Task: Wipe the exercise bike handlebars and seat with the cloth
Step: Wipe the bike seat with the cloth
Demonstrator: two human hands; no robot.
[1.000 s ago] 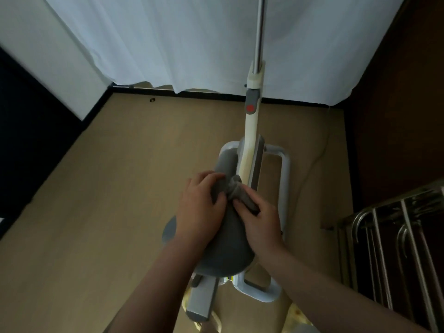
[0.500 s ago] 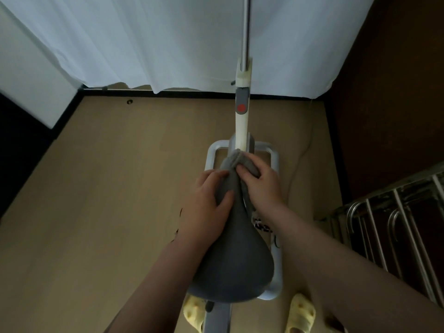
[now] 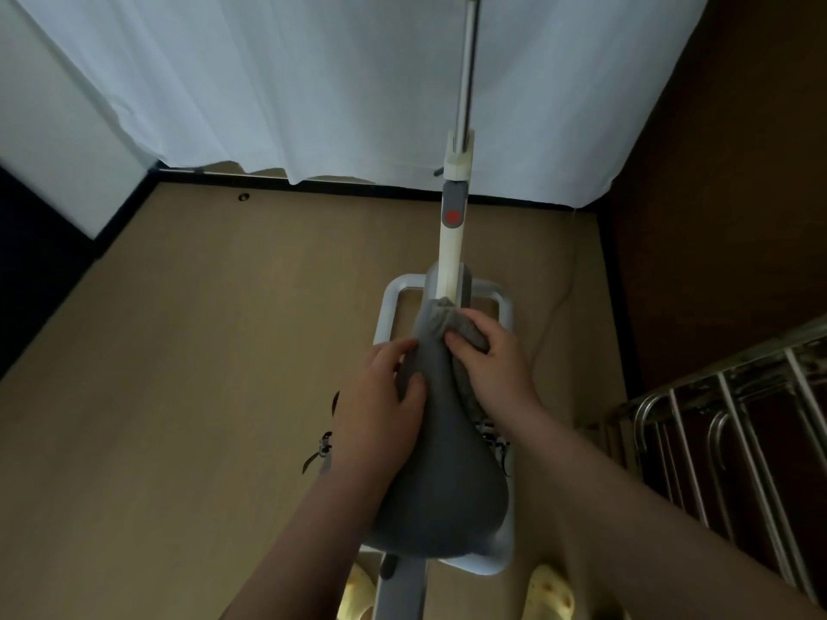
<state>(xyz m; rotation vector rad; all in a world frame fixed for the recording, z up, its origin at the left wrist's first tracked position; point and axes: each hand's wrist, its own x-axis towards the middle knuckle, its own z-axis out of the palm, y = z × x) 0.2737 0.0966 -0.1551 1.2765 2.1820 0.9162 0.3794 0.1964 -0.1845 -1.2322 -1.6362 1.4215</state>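
The exercise bike's grey seat (image 3: 447,490) points away from me, low in the middle of the view. A grey cloth (image 3: 449,322) is bunched over the seat's narrow nose. My right hand (image 3: 494,369) grips this cloth and presses it onto the nose from the right. My left hand (image 3: 380,413) holds the left side of the seat, fingers curled round its edge and thumb on top. The bike's white post (image 3: 453,252) with a red dot rises beyond the nose into a metal tube (image 3: 467,82). The handlebars are out of view past the top edge.
The bike's white base frame (image 3: 388,306) stands on a tan floor. A white curtain (image 3: 291,82) hangs behind it and a dark wall (image 3: 725,194) closes the right side. A metal rack (image 3: 725,440) stands at lower right. Yellow slippers (image 3: 548,590) lie below the seat.
My right hand has slid the cloth forward along the seat to the tip of its nose. My left hand has kept its hold on the seat's left side.
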